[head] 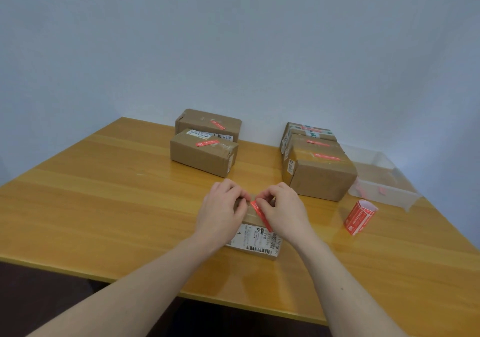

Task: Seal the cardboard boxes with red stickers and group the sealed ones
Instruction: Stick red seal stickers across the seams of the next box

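Observation:
A small cardboard box (pixel 255 243) with a white shipping label lies at the table's near middle, mostly under my hands. A red sticker (pixel 261 213) runs along its top seam. My left hand (pixel 220 214) rests on the box's left part, its curled fingertips at the sticker's far end. My right hand (pixel 281 210) pinches the sticker from the right. Two boxes with red stickers (pixel 204 156) stand at the back middle. A row of three stickered boxes (pixel 320 175) stands at the back right.
A roll of red stickers (pixel 359 217) stands upright to the right of my hands. Behind it sits a clear plastic tray (pixel 384 180) holding red scraps. The wooden table (pixel 104 193) meets a pale wall at the back.

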